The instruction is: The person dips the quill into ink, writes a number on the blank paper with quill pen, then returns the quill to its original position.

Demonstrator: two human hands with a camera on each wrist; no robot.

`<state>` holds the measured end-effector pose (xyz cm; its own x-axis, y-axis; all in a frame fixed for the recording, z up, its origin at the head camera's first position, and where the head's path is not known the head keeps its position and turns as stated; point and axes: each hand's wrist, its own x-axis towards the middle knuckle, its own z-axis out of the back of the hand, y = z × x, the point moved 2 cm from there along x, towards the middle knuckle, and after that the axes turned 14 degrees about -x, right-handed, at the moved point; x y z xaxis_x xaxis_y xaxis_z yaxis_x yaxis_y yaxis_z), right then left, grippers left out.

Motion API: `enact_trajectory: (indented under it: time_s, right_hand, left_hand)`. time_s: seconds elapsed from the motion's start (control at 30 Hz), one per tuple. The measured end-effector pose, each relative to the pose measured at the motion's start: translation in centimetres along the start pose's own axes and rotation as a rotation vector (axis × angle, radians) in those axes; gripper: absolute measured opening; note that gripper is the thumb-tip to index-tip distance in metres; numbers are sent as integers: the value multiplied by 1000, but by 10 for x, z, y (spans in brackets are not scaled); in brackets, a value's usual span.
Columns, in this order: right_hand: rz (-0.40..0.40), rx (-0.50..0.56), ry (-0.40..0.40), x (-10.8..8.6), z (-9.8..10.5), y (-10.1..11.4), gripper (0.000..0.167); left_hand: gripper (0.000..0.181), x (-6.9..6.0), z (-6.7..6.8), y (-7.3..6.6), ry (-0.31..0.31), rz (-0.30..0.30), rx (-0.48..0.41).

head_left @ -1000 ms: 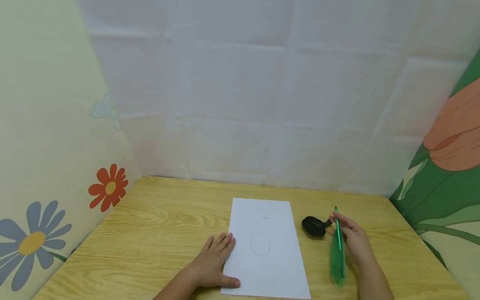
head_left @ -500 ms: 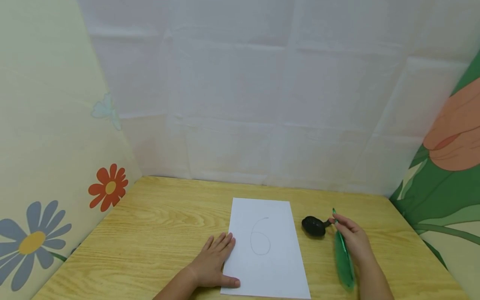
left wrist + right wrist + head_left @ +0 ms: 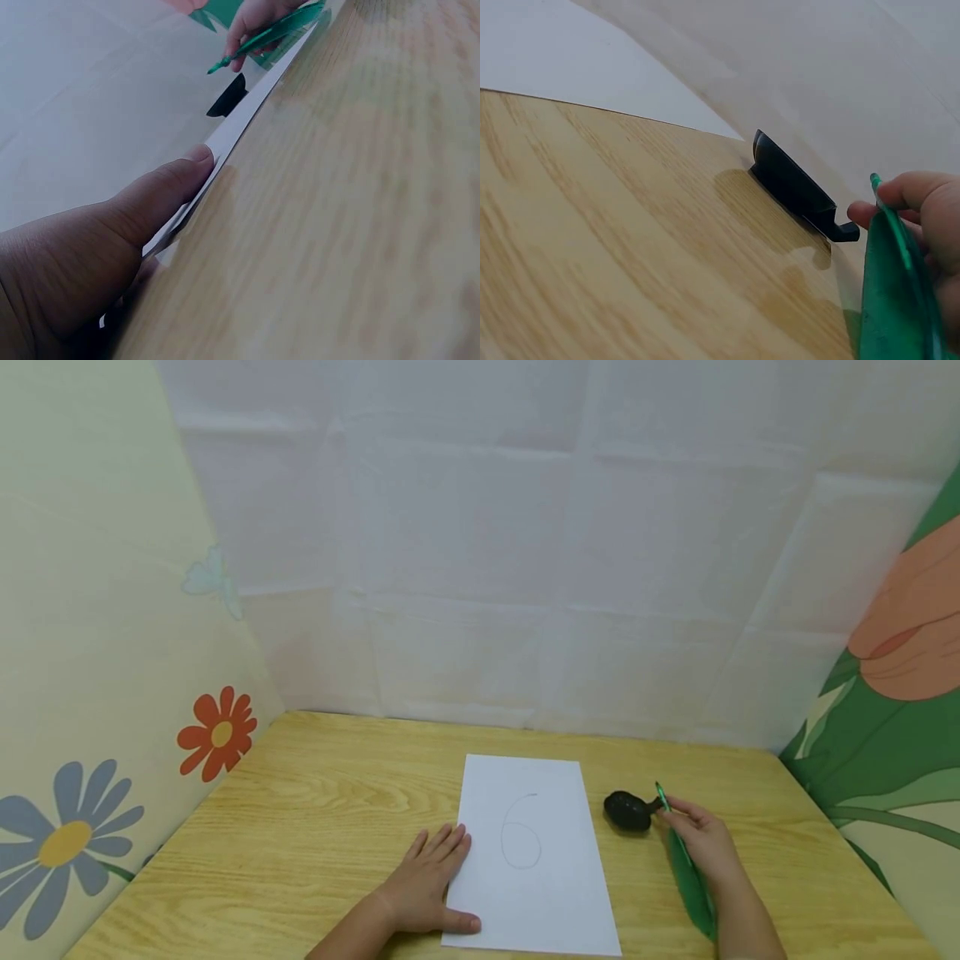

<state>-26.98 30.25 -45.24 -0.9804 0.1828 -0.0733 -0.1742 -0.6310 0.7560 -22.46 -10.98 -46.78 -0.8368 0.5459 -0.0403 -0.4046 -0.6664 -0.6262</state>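
In the head view my left hand (image 3: 431,885) lies with fingers spread over the left edge of a white sheet of paper (image 3: 562,902). A thin-lined figure like a 6 (image 3: 502,843) is drawn on the sheet. My right hand (image 3: 712,847) pinches a slim green pen with a leaf-shaped body (image 3: 692,889). Its narrow tip points up and left, away from me, and the broad end hangs towards me. Left of those fingers a glossy black oval object with a short stem (image 3: 627,811) sits on the table; whether the fingers touch its stem I cannot tell.
The wood-grain table (image 3: 315,810) ends at a creased white cloth backdrop (image 3: 480,568). Flower-printed cloths stand on both sides, with a red flower (image 3: 221,734) at left and a green and orange print (image 3: 885,735) at right.
The green pen has turned in my right hand: its tip swung left and lower, its broad end swung right. My left hand, the sheet and the black object stay put.
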Motion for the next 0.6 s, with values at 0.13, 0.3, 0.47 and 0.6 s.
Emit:
enact_trajectory:
  time_s: [0.13, 0.3, 0.47, 0.6]
  right_hand:
    - [-11, -91, -32, 2, -1, -2, 55]
    - [14, -169, -46, 3, -3, -2, 50]
    - [41, -241, -28, 3, -4, -4, 47]
    - [52, -286, -27, 3, -5, -6, 45]
  left_hand:
    - [112, 0, 1, 0, 4, 4, -3]
    - [112, 1, 1, 0, 9, 10, -8]
    - [112, 1, 1, 1, 8, 9, -2]
    - [113, 1, 0, 1, 6, 9, 0]
